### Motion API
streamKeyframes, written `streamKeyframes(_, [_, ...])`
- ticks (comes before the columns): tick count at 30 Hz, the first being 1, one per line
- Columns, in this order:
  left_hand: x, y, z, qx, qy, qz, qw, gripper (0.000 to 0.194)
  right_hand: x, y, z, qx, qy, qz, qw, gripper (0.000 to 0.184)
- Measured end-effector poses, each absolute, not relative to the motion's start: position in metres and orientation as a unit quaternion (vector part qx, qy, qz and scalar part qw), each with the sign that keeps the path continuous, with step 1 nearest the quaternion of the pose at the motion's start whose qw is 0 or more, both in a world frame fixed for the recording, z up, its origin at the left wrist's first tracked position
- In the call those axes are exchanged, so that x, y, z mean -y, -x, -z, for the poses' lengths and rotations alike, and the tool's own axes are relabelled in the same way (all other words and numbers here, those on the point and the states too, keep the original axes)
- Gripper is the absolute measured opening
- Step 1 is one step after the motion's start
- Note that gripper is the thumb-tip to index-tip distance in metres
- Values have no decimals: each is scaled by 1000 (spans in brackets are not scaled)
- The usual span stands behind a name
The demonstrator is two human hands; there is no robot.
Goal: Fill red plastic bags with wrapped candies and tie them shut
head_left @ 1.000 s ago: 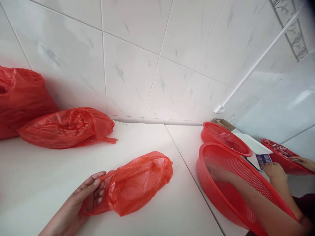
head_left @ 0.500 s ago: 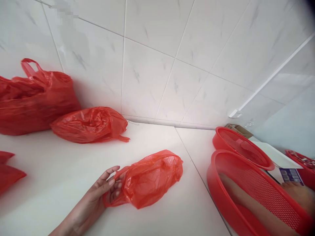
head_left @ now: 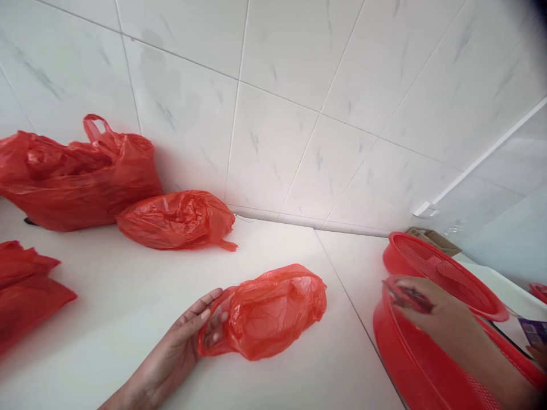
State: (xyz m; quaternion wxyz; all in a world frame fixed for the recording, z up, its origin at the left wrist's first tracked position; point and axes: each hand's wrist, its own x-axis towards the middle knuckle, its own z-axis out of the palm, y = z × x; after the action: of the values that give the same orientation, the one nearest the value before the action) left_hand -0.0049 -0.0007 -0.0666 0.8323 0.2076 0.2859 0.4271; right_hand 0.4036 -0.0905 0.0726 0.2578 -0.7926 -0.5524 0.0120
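Red plastic bag (head_left: pixel 277 313), lying on the white tabletop (head_left: pixel 106 296), its mouth toward the left hand (head_left: pixel 192 330), whose fingers and thumb grasp the edge of the mouth; any contents cannot be made out. The right hand (head_left: pixel 440 316), blurred, is above the near red basket (head_left: pixel 395 336), fingers closed around small items (head_left: pixel 412 297) too smeared to identify. The forearm hides much of this basket's interior, and the lower frame edge cuts off its near part. Behind it, touching or nearly so, is the far red basket (head_left: pixel 391 262). At the right edge, another red container (head_left: pixel 539 291) and a co-worker's fingers (head_left: pixel 536 352) are cropped; whether those fingers grip anything cannot be told. Left: a bulging large bag (head_left: pixel 94 191) and a smaller slumped bag (head_left: pixel 175 222), contents concealed; further red plastic (head_left: pixel 34 290) is cut off.
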Motion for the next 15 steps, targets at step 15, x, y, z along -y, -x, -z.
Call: streamKeyframes(15, [4, 4, 63, -265, -227, -441, 827, 40, 1, -238, -6, 770, 569, -226, 182, 48])
